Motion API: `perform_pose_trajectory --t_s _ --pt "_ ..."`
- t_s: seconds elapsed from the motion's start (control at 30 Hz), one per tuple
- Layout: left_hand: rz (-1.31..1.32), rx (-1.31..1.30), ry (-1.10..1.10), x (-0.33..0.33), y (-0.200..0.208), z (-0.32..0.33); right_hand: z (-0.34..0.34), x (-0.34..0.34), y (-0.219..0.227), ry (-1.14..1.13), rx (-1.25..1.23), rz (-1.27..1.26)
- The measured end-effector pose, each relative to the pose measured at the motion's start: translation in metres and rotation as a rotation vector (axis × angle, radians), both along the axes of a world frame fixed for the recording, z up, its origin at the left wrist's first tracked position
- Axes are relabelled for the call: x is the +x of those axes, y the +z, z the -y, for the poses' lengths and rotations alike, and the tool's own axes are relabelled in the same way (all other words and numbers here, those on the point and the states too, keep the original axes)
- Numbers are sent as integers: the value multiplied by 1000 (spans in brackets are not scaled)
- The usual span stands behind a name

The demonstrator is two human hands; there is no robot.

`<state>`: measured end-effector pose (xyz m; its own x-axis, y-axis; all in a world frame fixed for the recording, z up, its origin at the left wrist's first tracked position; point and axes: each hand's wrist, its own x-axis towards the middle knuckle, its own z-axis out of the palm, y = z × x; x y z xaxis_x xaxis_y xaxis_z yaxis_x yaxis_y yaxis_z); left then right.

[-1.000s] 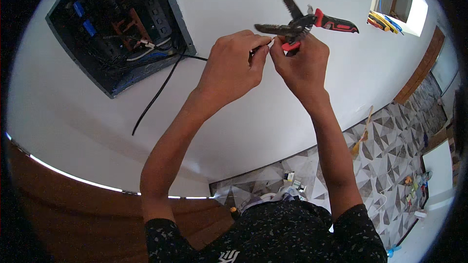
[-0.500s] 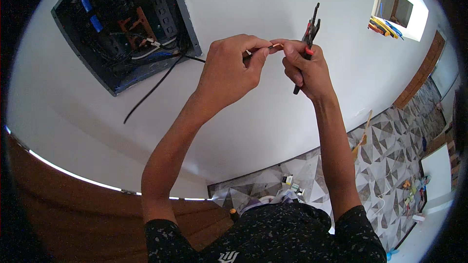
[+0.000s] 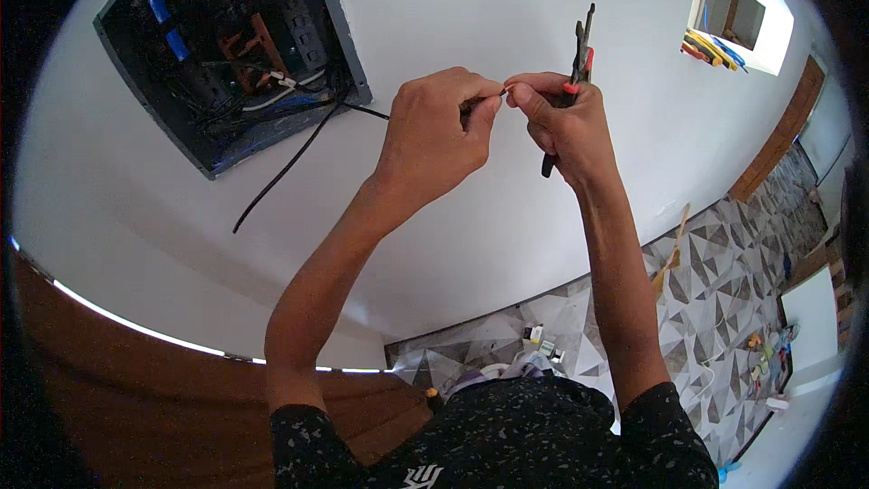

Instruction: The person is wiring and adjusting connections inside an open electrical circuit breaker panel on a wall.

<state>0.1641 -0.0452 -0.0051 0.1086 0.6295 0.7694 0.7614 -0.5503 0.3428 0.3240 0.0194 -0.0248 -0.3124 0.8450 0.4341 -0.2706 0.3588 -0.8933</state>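
My left hand [image 3: 439, 127] pinches a black electrical wire [image 3: 367, 112] that runs out of the wall panel box [image 3: 342, 27]. Bare copper shows at the wire's end, between the fingertips of both hands. The thumb and forefinger of my right hand [image 3: 566, 122] are closed on that copper end. Held in the same right palm is a pair of pliers [image 3: 582, 50] with red and black handles, its jaws pointing up and apart. A second black wire [image 3: 281, 177] hangs from the box with its end loose, left of my left forearm.
Inside the box sit dark breakers, a copper-coloured busbar [image 3: 262, 41] and bundled wires. Yellow-handled tools [image 3: 711, 50] lie on the ledge of a wall opening at upper right. Small boxes [image 3: 539, 337] and scattered items [image 3: 765, 353] are on the patterned tile floor below.
My right fingers have moved left along the copper end, closer to my left fingertips, covering more of it. The pliers have turned slightly in my right hand.
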Motion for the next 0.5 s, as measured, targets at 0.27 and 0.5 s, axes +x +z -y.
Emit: perform_pose_trajectory --t_s 0.27,0.5 --pt "-86 -13 49 3 -2 -2 3 -9 -5 -161 53 30" --pt "110 -80 -30 -1 -3 2 -1 4 -11 94 35 -78"
